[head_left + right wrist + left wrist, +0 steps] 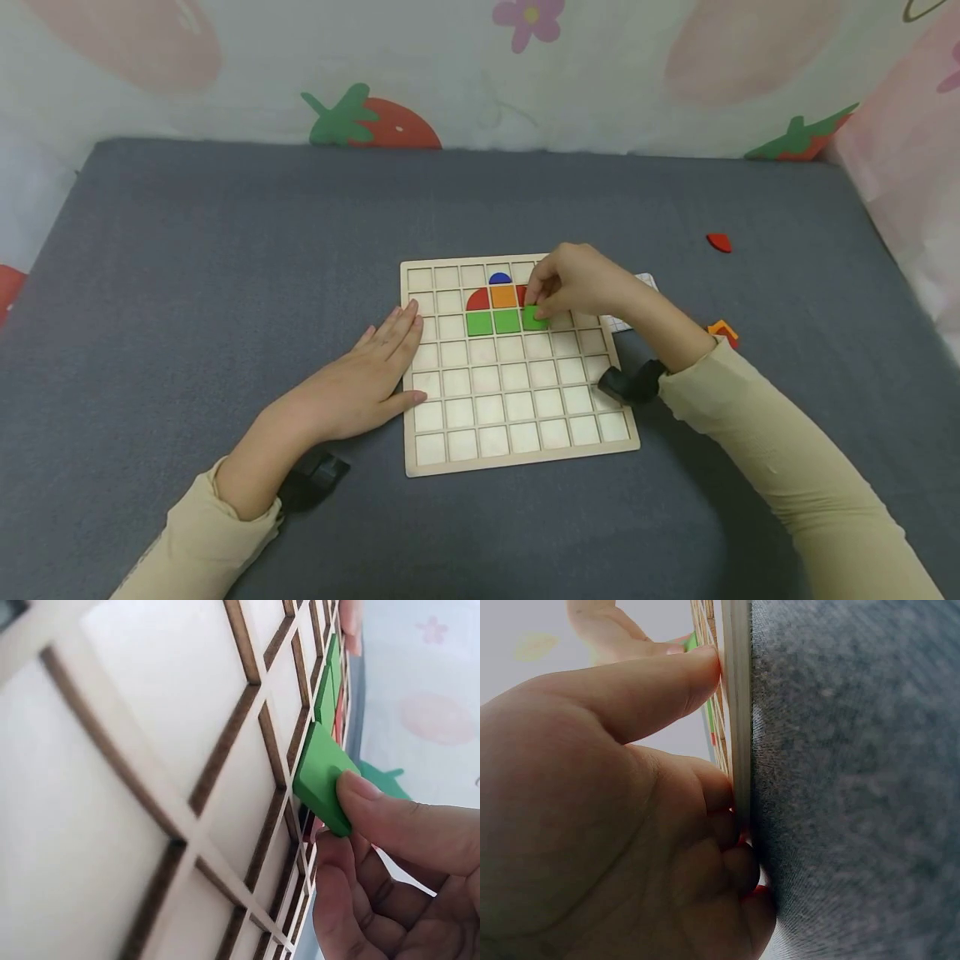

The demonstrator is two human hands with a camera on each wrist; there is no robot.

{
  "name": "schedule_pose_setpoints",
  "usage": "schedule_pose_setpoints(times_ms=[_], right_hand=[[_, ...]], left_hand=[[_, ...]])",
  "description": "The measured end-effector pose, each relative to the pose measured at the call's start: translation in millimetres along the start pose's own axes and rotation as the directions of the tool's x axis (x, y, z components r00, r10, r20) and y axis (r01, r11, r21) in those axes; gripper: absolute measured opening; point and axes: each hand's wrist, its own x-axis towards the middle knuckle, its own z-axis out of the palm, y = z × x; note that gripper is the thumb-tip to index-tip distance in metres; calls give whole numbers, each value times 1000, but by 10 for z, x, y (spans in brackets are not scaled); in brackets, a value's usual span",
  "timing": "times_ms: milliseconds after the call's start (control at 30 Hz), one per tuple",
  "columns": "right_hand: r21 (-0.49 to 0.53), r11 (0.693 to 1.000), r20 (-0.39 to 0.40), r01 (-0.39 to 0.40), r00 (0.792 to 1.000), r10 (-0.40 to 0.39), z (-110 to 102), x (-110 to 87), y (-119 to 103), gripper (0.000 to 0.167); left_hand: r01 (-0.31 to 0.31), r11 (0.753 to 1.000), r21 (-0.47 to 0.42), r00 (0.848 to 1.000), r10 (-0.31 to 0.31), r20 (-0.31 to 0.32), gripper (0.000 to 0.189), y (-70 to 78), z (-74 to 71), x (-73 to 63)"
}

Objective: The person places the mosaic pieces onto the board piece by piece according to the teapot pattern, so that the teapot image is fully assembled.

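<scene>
A wooden grid board (486, 354) lies on the table. My right hand (585, 282) pinches a green square tile (324, 774) between thumb and fingers. In the right wrist view that tile is tilted, one edge down at a grid cell. Left of it, two green square tiles (492, 322) sit in neighbouring cells. Above them are an orange square tile (503, 297), a red quarter-round tile (478, 299) and a blue half-round tile (500, 277). Another red tile (521, 295) is partly hidden by my right fingers. My left hand (356, 383) rests with straight fingers at the board's left edge.
A white gridded card (647, 282) sticks out from behind the right forearm. A red quarter-round tile (719, 242) lies farther right on the grey tablecloth (225, 242). Orange and red pieces (723, 332) lie beside the right sleeve. A printed curtain (600, 83) hangs behind the table.
</scene>
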Motion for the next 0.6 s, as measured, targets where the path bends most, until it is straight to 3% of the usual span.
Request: schedule_pose_setpoints(times_ms=[400, 600], right_hand=[[-2, 1000, -31, -2, 1000, 2, 31, 9, 4, 8], [107, 994, -36, -31, 999, 35, -21, -12, 53, 8]], left_hand=[[-8, 1000, -6, 1000, 8, -2, 76, -2, -1, -6], [-1, 1000, -5, 1000, 1, 5, 77, -9, 2, 0]])
